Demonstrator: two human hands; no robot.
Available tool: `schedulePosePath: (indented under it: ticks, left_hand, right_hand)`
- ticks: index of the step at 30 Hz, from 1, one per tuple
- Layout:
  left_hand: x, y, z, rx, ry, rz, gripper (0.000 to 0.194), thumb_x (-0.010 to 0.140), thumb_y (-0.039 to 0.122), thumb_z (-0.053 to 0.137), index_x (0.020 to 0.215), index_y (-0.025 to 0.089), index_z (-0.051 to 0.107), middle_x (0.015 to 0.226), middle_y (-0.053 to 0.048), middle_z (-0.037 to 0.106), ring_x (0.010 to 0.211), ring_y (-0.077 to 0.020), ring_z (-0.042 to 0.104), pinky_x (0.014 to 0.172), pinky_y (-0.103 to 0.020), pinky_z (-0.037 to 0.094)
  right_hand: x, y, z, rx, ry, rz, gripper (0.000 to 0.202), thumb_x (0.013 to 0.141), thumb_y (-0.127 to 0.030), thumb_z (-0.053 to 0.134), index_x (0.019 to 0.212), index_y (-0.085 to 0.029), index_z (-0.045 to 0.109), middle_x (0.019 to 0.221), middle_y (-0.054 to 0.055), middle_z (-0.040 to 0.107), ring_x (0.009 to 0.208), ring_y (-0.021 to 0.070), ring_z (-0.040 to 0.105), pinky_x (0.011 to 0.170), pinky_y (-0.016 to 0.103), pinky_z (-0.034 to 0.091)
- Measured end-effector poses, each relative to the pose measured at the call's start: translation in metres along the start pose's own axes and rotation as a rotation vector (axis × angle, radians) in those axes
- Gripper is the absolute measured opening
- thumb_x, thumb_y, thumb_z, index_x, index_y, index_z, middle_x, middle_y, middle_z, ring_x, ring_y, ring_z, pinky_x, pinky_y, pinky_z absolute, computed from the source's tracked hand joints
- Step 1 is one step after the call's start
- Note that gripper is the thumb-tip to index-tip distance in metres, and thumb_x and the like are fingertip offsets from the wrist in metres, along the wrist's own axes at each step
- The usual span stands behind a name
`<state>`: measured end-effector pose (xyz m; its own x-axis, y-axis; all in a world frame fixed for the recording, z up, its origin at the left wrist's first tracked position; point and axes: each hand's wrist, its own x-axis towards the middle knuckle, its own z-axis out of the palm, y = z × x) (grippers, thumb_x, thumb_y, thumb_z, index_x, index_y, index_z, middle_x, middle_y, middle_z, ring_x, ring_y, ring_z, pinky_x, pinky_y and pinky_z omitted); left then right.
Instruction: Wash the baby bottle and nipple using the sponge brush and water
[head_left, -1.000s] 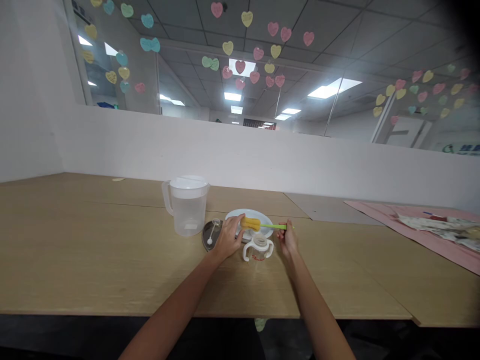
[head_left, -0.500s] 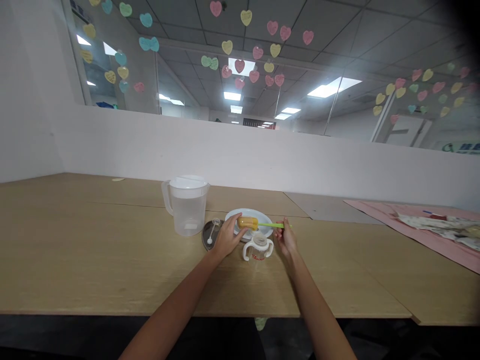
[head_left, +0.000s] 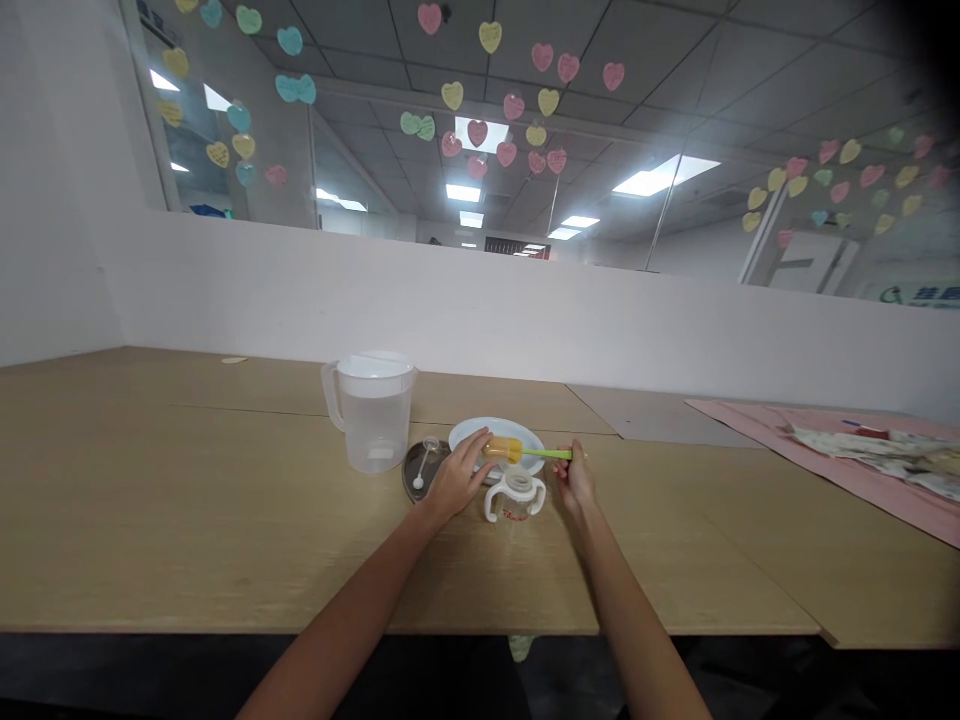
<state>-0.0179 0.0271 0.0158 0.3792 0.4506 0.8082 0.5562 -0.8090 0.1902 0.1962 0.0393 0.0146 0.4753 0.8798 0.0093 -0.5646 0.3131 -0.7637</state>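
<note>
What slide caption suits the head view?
Right hand on a green handle, left hand at its yellow head, near a cup, plate and jug.

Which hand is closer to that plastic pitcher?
The left hand: it is right of the plastic pitcher, slightly nearer the camera. The right hand, holding a green handle, is much farther right.

sponge brush (head_left: 514,451) is rocking yellow with a lime green handle, cup (head_left: 516,508) is showing white handles and red print, plate (head_left: 465,431) is going plain white
</note>
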Motion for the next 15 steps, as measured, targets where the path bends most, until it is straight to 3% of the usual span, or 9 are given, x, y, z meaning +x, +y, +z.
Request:
schedulePosePath:
  ticks: [6, 15]
  left_hand:
    - [0.0001, 0.0007, -0.0005, 0.004, -0.025, -0.003, 0.041, 0.088, 0.034, 0.038, 0.126, 0.018, 0.035, 0.128, -0.011, 0.046, 0.121, -0.0166, 0.040, 0.103, -0.034, 0.034]
    - [-0.0009, -0.0006, 0.0008, -0.032, 0.035, -0.009, 0.044, 0.087, 0.034, 0.042, 0.128, 0.018, 0.034, 0.127, -0.011, 0.048, 0.119, -0.0174, 0.043, 0.102, -0.035, 0.036]
  right_hand:
    - [-0.0020, -0.0001, 0.0015, 0.040, -0.086, 0.038, 0.034, 0.081, -0.040, 0.050, 0.058, -0.017, 0.041, 0.035, -0.011, 0.031, 0.030, 0.0013, 0.023, 0.033, 0.014, 0.028]
    - [-0.0036, -0.0023, 0.0023, -0.018, -0.026, 0.023, 0.034, 0.081, -0.045, 0.050, 0.061, -0.017, 0.046, 0.036, -0.010, 0.034, 0.029, 0.0013, 0.027, 0.033, 0.014, 0.032]
